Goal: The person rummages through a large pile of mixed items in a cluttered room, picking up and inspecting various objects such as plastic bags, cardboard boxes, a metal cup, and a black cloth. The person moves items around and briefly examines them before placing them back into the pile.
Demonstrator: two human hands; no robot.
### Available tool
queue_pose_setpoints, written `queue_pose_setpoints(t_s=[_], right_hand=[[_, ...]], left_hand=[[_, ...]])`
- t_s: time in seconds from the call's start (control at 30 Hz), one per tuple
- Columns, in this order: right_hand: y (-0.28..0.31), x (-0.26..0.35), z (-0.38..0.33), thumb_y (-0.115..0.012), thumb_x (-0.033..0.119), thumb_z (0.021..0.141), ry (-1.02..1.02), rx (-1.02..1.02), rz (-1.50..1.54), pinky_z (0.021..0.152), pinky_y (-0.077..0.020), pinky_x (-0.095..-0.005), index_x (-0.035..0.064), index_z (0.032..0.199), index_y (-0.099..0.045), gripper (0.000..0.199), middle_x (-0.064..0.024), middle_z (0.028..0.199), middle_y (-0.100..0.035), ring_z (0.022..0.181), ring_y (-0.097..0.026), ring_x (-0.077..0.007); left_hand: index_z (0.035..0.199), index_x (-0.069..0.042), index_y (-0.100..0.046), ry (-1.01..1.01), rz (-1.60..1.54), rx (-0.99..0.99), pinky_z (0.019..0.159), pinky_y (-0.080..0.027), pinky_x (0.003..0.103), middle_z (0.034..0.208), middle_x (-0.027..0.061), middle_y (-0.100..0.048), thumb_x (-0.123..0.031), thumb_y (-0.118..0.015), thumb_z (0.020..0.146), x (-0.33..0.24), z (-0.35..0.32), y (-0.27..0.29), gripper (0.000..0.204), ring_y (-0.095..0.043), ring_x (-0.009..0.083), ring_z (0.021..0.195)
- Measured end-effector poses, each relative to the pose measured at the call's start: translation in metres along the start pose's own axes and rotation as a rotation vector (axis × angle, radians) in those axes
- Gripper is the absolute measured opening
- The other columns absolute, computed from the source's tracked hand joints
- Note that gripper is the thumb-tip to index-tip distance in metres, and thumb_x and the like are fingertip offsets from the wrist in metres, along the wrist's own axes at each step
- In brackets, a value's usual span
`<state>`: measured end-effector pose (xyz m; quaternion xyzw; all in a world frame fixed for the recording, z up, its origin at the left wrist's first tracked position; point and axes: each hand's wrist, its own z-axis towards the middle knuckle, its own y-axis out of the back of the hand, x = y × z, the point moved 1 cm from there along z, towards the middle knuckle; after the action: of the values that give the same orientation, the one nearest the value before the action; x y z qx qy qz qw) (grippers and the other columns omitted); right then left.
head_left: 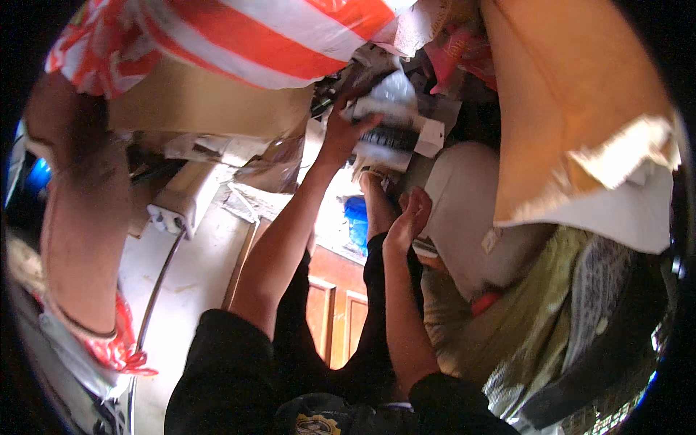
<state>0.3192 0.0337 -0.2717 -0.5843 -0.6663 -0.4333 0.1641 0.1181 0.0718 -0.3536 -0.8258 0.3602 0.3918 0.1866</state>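
Note:
Near the top middle, my left hand (pixel 346 136) grips a small white box (pixel 399 161) with a dark printed band. The box is blurred, and its far side is hidden by clutter and a clear plastic bag (pixel 396 93). My right hand (pixel 410 217) is lower and to the right, apart from the box. Its fingers are loosely curled with gaps between them, and I see nothing in it. Beside that hand stands a large pale grey rounded panel (pixel 467 210). A blue object (pixel 356 221) lies between my forearms, close to my foot.
A red-and-white striped plastic bag (pixel 268 43) hangs over a cardboard box (pixel 217 101) at top left. Large torn cardboard (pixel 573 109) leans at the right, above olive cloth (pixel 536 297). On the left are a white casing with a cable (pixel 185 199) and a long brown board (pixel 85 239).

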Motion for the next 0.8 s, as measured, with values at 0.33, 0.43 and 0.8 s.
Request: queue_pose_setpoints(t_s=[0.33, 0.43, 0.8], right_hand=[[0.029, 0.229, -0.100, -0.061, 0.030, 0.094, -0.286, 0.871, 0.139, 0.087, -0.0474, -0.0297, 0.0056, 0.132, -0.052, 0.046, -0.0072, 0.120, -0.061, 0.103, -0.059, -0.0130], [0.036, 0.265, -0.106, -0.061, 0.019, 0.095, -0.342, 0.915, 0.322, 0.088, -0.0486, -0.0302, 0.0063, 0.127, -0.056, 0.035, -0.0061, 0.115, -0.064, 0.102, -0.061, -0.0140], [0.071, 0.333, -0.121, -0.059, 0.017, 0.096, 0.050, 0.586, 0.513, 0.081, -0.0572, -0.0373, 0.0087, 0.123, -0.055, 0.029, -0.0059, 0.112, -0.065, 0.099, -0.065, -0.0169]], left_hand=[[0.109, -0.005, -0.059, -0.143, 0.511, 0.391, 0.091, -0.048, 0.032, 0.116, 0.0104, -0.061, -0.010, -0.083, 0.070, -0.262, -0.230, 0.090, 0.046, -0.061, 0.0198, 0.105], [0.100, -0.004, -0.059, -0.367, 0.436, 0.301, 0.084, -0.053, 0.033, 0.124, 0.0156, -0.056, -0.004, -0.081, 0.071, -0.301, -0.261, 0.092, 0.037, -0.063, 0.0214, 0.099], [0.120, -0.004, -0.050, 0.010, -0.269, -0.167, 0.090, -0.047, 0.033, 0.110, 0.0089, -0.059, -0.013, -0.074, 0.083, -0.310, -0.318, 0.144, 0.045, -0.058, 0.0186, 0.099]])
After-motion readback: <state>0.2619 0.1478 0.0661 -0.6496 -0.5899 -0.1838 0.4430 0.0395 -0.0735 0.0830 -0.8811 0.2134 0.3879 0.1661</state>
